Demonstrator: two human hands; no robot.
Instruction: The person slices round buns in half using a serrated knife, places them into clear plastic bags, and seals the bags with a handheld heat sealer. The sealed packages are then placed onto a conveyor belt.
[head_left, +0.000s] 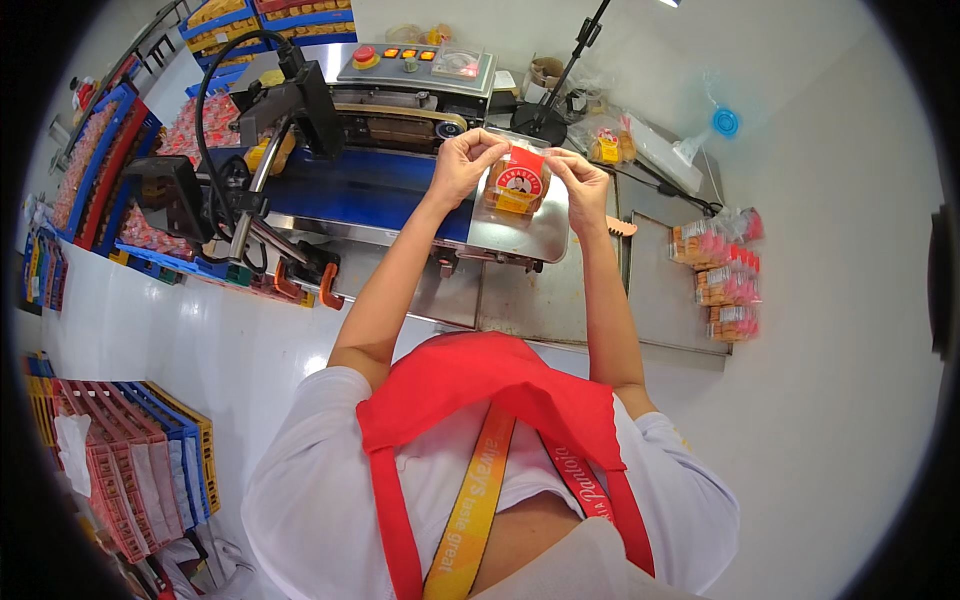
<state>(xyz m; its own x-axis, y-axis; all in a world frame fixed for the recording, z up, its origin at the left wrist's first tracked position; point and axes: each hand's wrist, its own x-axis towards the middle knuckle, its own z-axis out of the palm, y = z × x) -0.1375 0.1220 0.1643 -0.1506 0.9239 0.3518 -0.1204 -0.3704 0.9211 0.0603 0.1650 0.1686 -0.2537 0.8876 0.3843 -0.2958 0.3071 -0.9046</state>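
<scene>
A clear plastic bag of baked goods (517, 187) with a red and yellow printed label rests over the steel end plate (551, 236) of a band sealer. Its top edge is pinched at one corner between the thumb and fingers of my left hand (463, 166). At the other top corner my right hand (580, 184) pinches it the same way. Left of the bag runs the sealer's blue conveyor belt (352, 187). Behind the belt is the sealing band and roller (450, 129). Another filled bag (274, 154) lies at the belt's far left, partly hidden by a bracket.
A control box (411, 73) with a red stop button tops the sealer. A clamped metal arm (259, 180) with cables crosses the belt's left side. Several packed bags (731, 285) stack at right. Crates (97, 165) stand at left, a lamp base (538, 124) behind.
</scene>
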